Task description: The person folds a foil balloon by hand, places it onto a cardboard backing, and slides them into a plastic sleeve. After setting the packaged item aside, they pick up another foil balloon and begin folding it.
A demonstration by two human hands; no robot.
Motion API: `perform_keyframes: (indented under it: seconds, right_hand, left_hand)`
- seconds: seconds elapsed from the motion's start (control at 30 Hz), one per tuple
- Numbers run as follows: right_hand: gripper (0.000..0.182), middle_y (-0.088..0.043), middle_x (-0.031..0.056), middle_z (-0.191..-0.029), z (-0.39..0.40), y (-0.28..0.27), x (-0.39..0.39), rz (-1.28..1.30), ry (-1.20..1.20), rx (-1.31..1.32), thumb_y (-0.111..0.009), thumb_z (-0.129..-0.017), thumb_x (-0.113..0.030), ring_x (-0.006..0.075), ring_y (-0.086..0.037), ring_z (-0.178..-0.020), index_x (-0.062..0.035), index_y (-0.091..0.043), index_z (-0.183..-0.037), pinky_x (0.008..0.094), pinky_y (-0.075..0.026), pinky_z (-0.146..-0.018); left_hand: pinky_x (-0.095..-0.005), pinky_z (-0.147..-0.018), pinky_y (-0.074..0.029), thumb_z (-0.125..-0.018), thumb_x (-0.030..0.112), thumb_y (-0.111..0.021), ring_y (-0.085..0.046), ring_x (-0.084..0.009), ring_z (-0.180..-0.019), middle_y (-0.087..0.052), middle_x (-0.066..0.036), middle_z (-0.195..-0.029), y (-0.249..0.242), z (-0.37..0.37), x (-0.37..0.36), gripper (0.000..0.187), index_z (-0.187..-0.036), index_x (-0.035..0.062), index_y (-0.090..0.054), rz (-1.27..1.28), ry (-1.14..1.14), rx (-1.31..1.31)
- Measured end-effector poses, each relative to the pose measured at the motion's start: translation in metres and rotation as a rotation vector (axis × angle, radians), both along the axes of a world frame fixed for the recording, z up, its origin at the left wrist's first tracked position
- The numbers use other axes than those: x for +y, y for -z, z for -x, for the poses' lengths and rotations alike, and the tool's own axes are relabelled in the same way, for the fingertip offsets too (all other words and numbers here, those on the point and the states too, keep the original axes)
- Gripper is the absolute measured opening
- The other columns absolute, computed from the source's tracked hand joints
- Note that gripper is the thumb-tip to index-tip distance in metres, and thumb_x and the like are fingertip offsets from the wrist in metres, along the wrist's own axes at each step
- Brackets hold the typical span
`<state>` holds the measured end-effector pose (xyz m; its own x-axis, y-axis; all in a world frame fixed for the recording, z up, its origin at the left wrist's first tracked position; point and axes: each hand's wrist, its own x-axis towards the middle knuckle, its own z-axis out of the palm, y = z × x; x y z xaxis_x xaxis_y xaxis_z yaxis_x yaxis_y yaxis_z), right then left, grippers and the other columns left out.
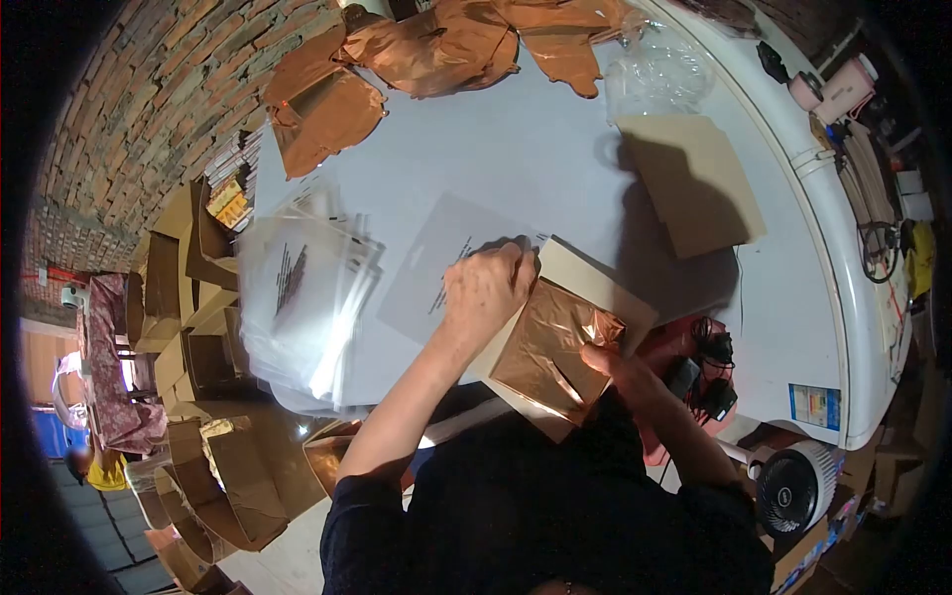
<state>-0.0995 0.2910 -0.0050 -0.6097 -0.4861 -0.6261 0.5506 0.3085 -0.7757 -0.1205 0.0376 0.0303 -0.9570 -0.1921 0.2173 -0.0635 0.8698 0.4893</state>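
Observation:
My right hand grips a tan cardboard sheet from its right side, the thumb pressing on a copper-coloured foil sheet that lies on the card. The foil is shiny and creased, smaller than the card under it. At the card's upper left edge is my left hand, its fingers curled closed; what they pinch is hidden. Beneath and beside that hand, a clear plastic bag with dark print lies flat on the table.
A stack of clear plastic bags lies left on the white table. Crumpled copper foil lines the far edge. Cardboard sheets and clear wrap sit right. Cables, a fan and cardboard boxes surround me.

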Motion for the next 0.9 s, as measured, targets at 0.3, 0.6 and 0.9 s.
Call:
perform_keyframes:
  seconds: [0.3, 0.6, 0.9]
  right_hand:
    - [0.044, -0.066, 0.0052, -0.128, 0.008, -0.003, 0.002, 0.030, -0.013, 0.052, -0.061, -0.102, -0.031, 0.0164, -0.060, -0.118, -0.0013, -0.062, -0.135, 0.0345, -0.044, -0.105]
    - [0.044, -0.067, 0.0051, -0.122, 0.008, -0.014, 0.002, 0.057, 0.060, -0.004, -0.063, -0.099, -0.034, 0.0152, -0.061, -0.113, -0.0037, -0.063, -0.131, 0.0332, -0.045, -0.101]
    - [0.044, -0.067, 0.0046, -0.117, 0.024, -0.025, -0.002, 0.043, -0.010, -0.042, -0.069, -0.094, -0.033, 0.0137, -0.059, -0.109, -0.0027, -0.065, -0.126, 0.0327, -0.045, -0.098]
  left_hand:
    - [-0.0461, -0.060, -0.053, -0.097, 0.027, -0.064, -0.068, -0.0379, -0.061, -0.068, -0.019, -0.067, 0.011, 0.008, -0.004, 0.027, -0.087, 0.0026, -0.071, 0.020, -0.004, 0.041]
    - [-0.0445, -0.062, -0.055, -0.097, 0.026, -0.065, -0.070, -0.0374, -0.063, -0.070, -0.019, -0.070, 0.013, 0.013, -0.007, 0.025, -0.095, 0.0021, -0.071, -0.027, -0.027, 0.104]
    - [-0.0443, -0.060, -0.054, -0.098, 0.024, -0.065, -0.069, -0.0366, -0.061, -0.069, -0.018, -0.067, 0.015, 0.013, -0.007, 0.024, -0.093, 0.0020, -0.071, -0.028, -0.008, 0.129]
